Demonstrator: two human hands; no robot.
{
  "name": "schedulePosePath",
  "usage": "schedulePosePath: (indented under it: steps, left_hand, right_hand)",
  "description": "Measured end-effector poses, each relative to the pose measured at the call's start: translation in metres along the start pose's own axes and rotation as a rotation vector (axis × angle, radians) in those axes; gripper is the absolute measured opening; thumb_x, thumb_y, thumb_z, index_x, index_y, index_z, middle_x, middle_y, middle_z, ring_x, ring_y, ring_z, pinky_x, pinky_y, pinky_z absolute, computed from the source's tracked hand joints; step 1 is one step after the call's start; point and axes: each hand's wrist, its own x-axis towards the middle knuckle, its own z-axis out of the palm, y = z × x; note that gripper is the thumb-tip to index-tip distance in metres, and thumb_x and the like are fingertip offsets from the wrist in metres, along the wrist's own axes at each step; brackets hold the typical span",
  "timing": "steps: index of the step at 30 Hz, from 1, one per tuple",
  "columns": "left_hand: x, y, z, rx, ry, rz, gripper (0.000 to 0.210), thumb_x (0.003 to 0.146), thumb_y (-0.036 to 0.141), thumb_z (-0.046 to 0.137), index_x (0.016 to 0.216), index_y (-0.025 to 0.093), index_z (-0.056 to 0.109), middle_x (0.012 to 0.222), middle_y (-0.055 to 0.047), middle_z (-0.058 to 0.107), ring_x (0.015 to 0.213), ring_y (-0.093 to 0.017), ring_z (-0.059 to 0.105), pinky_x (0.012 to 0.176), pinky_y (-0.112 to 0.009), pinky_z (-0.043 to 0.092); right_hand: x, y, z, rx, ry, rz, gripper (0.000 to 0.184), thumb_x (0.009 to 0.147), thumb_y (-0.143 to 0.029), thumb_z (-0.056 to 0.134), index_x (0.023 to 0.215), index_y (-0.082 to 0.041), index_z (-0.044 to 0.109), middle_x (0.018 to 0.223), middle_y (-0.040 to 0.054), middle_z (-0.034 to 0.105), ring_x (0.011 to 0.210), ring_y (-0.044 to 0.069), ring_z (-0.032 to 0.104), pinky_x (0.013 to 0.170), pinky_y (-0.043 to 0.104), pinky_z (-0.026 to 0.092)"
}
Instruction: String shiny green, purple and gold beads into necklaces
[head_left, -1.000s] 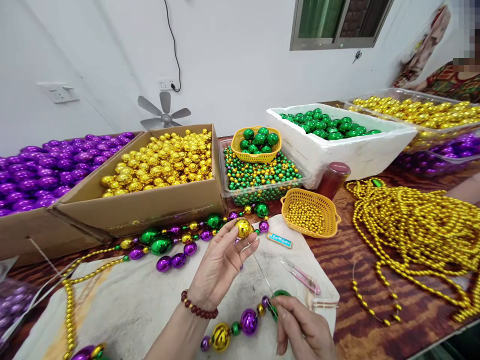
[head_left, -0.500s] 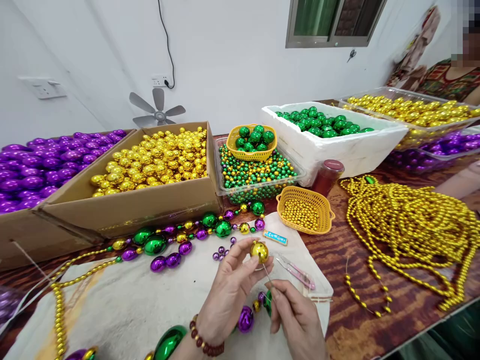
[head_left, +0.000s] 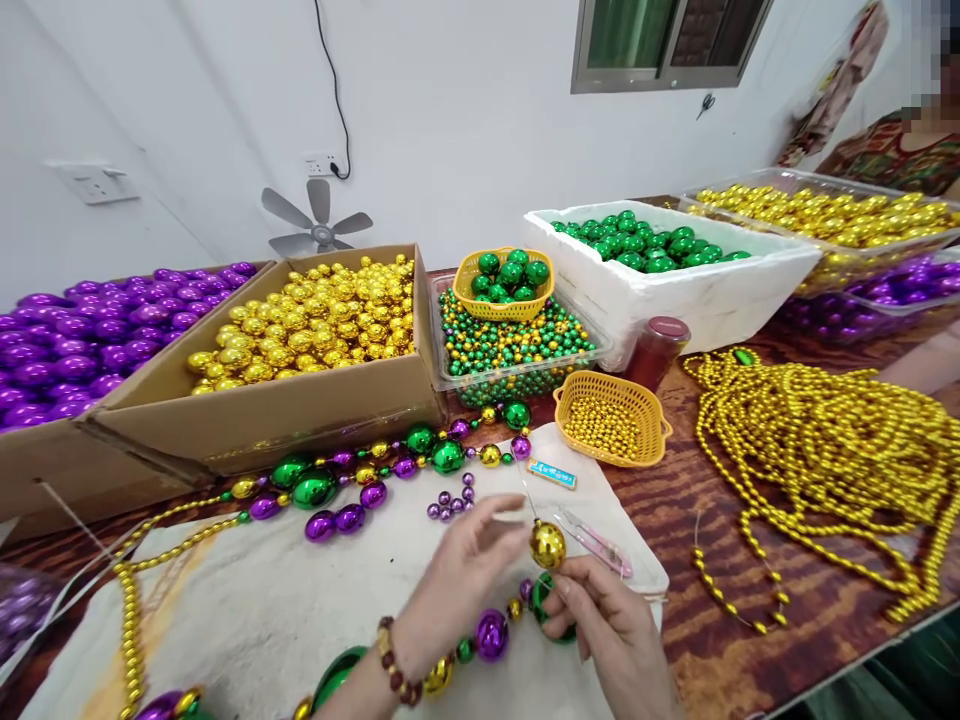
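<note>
A shiny gold bead (head_left: 547, 545) sits at the pinched thumb and fingers of my right hand (head_left: 604, 625). Up from its top runs a thin thread or wire. Just left of the bead is my left hand (head_left: 476, 560), fingers apart and blurred, apparently holding nothing. Below both hands a string of large beads crosses the cloth (head_left: 255, 620), with a purple bead (head_left: 492, 635) and a green bead (head_left: 541, 600) partly behind my right fingers. Pink-handled snips (head_left: 596, 545) lie behind the gold bead. Several small purple beads (head_left: 450, 503) rest loose on the cloth.
Along the back stand cardboard boxes of purple beads (head_left: 97, 345) and gold beads (head_left: 322, 320), a clear tub (head_left: 517, 370) and a white foam box (head_left: 705, 300). A yellow basket (head_left: 652, 425) and gold bead strands (head_left: 817, 450) lie right. A person (head_left: 900, 150) sits far right.
The gold bead has passed from my left fingers to my right ones, moving right and down. My left hand has opened away from it. The thread now shows above the bead.
</note>
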Motion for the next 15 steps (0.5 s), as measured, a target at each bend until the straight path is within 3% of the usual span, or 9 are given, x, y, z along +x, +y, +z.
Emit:
schedulePosePath:
  steps: [3, 6, 10, 12, 15]
  left_hand:
    - [0.013, 0.002, -0.049, 0.41, 0.225, 0.111, 0.025, 0.09, 0.033, 0.053, 0.11, 0.021, 0.063, 0.109, -0.007, 0.067, 0.096, -0.022, 0.061, 0.082, -0.032, 0.045]
    - [0.022, -0.005, -0.08, 0.88, 0.227, 0.12, 0.019, 0.09, 0.026, 0.05, 0.089, 0.02, 0.067, 0.086, -0.005, 0.068, 0.081, -0.021, 0.061, 0.073, -0.032, 0.042]
    - [0.036, -0.013, -0.075, 1.13, 0.14, 0.239, 0.022, 0.093, 0.021, 0.045, 0.086, 0.02, 0.066, 0.084, -0.004, 0.066, 0.079, -0.019, 0.06, 0.073, -0.03, 0.042]
    - [0.054, -0.002, -0.064, 1.143, 0.198, 0.361, 0.023, 0.094, 0.021, 0.042, 0.094, 0.019, 0.065, 0.09, -0.005, 0.065, 0.083, -0.018, 0.059, 0.075, -0.03, 0.044]
    - [0.098, 0.033, -0.054, 1.194, 0.342, 0.515, 0.026, 0.097, 0.024, 0.037, 0.104, 0.018, 0.062, 0.099, -0.007, 0.063, 0.094, -0.018, 0.058, 0.085, -0.03, 0.044]
  right_hand:
    - [-0.001, 0.0, 0.001, 0.016, 0.026, 0.009, 0.031, 0.091, -0.045, 0.053, 0.083, -0.016, 0.062, 0.068, 0.0028, 0.064, 0.058, 0.013, 0.063, 0.049, 0.019, 0.041]
    - [-0.002, 0.001, 0.002, 0.041, 0.043, 0.019, 0.032, 0.09, -0.046, 0.054, 0.082, -0.016, 0.062, 0.064, 0.0011, 0.061, 0.054, 0.012, 0.06, 0.054, 0.02, 0.045]
    - [0.002, 0.007, 0.004, 0.049, 0.061, 0.018, 0.035, 0.089, -0.05, 0.054, 0.083, -0.016, 0.062, 0.063, 0.0011, 0.061, 0.052, 0.012, 0.06, 0.054, 0.021, 0.045]
    - [0.004, 0.014, 0.004, 0.064, 0.064, 0.026, 0.041, 0.088, -0.055, 0.054, 0.082, -0.015, 0.061, 0.061, 0.0013, 0.061, 0.049, 0.012, 0.058, 0.051, 0.02, 0.043]
    - [0.008, 0.027, 0.005, 0.073, 0.083, 0.072, 0.051, 0.083, -0.066, 0.053, 0.078, -0.015, 0.061, 0.058, 0.0013, 0.06, 0.043, 0.01, 0.054, 0.044, 0.019, 0.039]
